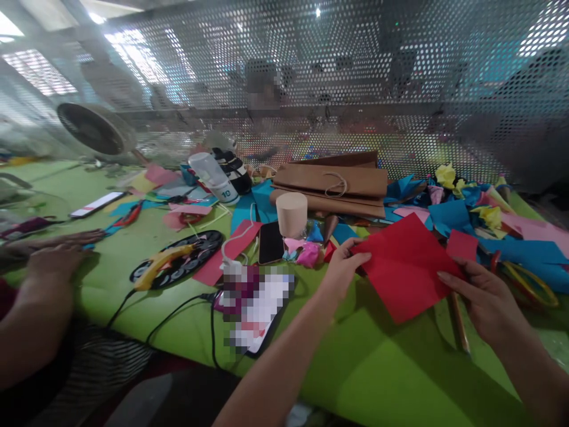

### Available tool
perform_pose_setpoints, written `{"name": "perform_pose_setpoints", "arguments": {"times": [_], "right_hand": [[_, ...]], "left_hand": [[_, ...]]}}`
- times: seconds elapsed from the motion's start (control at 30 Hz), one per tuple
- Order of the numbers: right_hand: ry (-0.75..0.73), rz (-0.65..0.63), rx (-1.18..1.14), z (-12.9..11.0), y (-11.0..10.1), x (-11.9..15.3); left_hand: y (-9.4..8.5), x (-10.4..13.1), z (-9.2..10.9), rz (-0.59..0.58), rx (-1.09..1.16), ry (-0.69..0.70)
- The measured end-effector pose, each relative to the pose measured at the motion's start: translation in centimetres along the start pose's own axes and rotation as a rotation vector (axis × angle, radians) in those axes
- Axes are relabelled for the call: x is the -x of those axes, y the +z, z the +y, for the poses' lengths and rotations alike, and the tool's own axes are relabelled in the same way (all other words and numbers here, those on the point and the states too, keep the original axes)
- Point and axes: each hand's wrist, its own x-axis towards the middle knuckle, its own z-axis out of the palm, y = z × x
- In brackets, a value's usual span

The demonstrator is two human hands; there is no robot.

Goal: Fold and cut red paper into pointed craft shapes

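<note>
A square of red paper (406, 270) is held up over the green table, tilted so that one corner points away from me. My left hand (342, 267) pinches its left corner between thumb and fingers. At the opposite corner, my right hand (482, 290) grips the paper the same way, thumb on top. Faint crease lines show on the sheet. Below the right part of the paper, a pencil-like stick (459, 326) lies on the table, its upper end hidden. Left of my left hand are small pink and blue balloon-like pieces (307, 254).
A yellow glue gun (162, 264) rests on a black palette-like tray (208, 242). Phones (267, 311), cables, a beige cylinder (292, 214), a brown paper bundle (333, 181) and bottles (213, 178) stand or lie nearby. Coloured paper scraps (451, 216) pile up right. Another person's hands (57, 252) work at left.
</note>
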Motion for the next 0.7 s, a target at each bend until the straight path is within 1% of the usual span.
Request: {"name": "perform_pose_setpoints", "arguments": {"times": [0.07, 0.13, 0.27, 0.37, 0.47, 0.53, 0.57, 0.63, 0.7], "right_hand": [[-0.003, 0.037, -0.020, 0.1, -0.3, -0.2], [-0.024, 0.045, -0.021, 0.3, -0.7, -0.4], [-0.094, -0.014, 0.013, 0.6, -1.6, -0.8], [-0.088, -0.048, 0.054, 0.5, -1.9, -0.8], [-0.090, -0.130, 0.163, 0.5, -2.0, -0.6], [-0.141, -0.156, 0.270, 0.7, -2.0, -0.5], [-0.180, -0.143, 0.318, 0.9, -2.0, -0.5], [-0.251, -0.075, 0.375, 1.1, -1.9, -0.7], [-0.249, 0.004, 0.376, 1.4, -1.8, -0.8]], "left_hand": [[-0.1, -0.1, 0.1, -0.017, 0.016, -0.021], [-0.1, 0.0, 0.3, -0.047, 0.021, -0.026], [-0.1, 0.4, 0.7, -0.100, 0.039, -0.014], [-0.2, 0.5, 1.0, -0.116, 0.105, -0.018], [-0.4, 0.3, 0.8, -0.110, 0.167, -0.032], [-0.6, 0.1, 0.5, -0.111, 0.189, -0.027], [-0.7, 0.0, 0.4, -0.117, 0.197, -0.020], [-0.7, -0.1, 0.3, -0.137, 0.206, -0.015], [-0.6, 0.0, 0.3, -0.163, 0.202, -0.019]]}}
